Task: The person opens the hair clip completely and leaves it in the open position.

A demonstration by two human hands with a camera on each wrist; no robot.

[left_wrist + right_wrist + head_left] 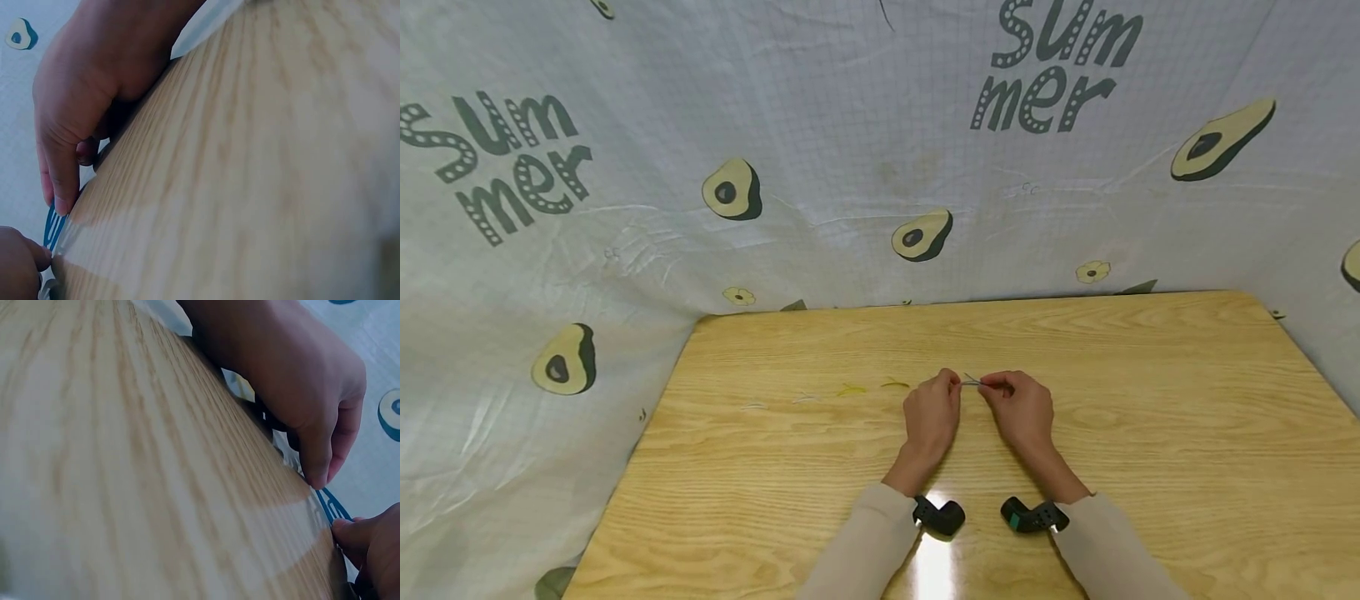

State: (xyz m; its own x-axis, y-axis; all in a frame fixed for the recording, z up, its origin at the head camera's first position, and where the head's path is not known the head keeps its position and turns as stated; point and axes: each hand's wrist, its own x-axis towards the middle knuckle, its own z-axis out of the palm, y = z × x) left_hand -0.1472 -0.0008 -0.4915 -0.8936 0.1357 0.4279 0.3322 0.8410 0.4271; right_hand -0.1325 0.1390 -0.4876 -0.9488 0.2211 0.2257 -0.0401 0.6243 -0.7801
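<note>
Between the two hands, thin blue strands (972,382) stretch across a short gap close over the wooden table (1150,433). My left hand (932,414) pinches their left end between thumb and fingertips. The other end is pinched by my right hand (1022,408). In the left wrist view the blue strands (54,226) run side by side with narrow gaps between them. The right wrist view shows the strands (332,505) from the other side, spanning from one set of fingertips to the other.
Left of the hands, small thin pieces lie in a row: an olive one (895,383), a yellow one (852,389) and whitish ones (806,398). A printed cloth (835,125) hangs behind the table. Black wrist cameras (942,517) are worn on both wrists.
</note>
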